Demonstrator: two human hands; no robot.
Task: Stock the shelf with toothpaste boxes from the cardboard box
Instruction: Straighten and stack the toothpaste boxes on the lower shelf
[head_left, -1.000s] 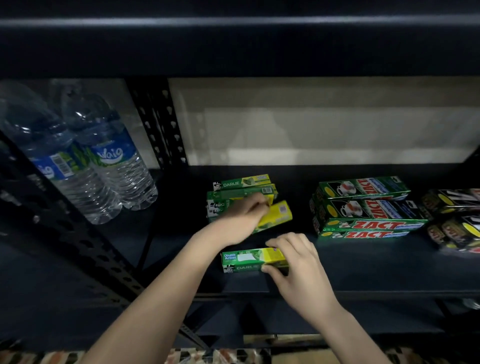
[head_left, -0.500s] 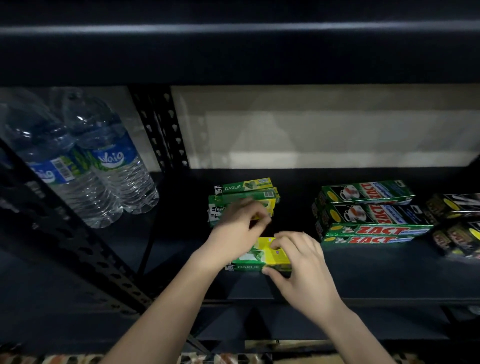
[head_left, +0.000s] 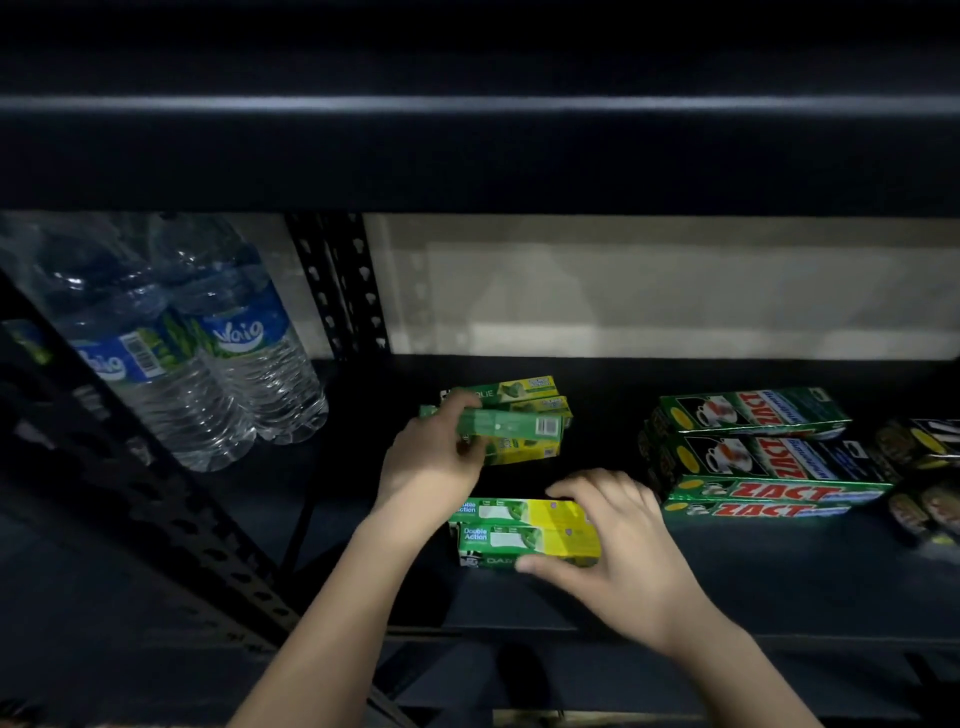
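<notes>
Currently left hand (head_left: 426, 462) pinches a green Darlie box (head_left: 511, 423) mid-frame; right hand (head_left: 618, 545) grips the front Darlie pair (head_left: 524, 530). Seat squarely, edges flush.

2 bare forearms come into the picture from the bottom edge, no sleeves showing on either. The left hand (head_left: 431, 462) wears no glove, ring or watch. The right hand (head_left: 618, 556) is likewise uncovered, wrist plain, nails short as far as the dim light shows.
</notes>
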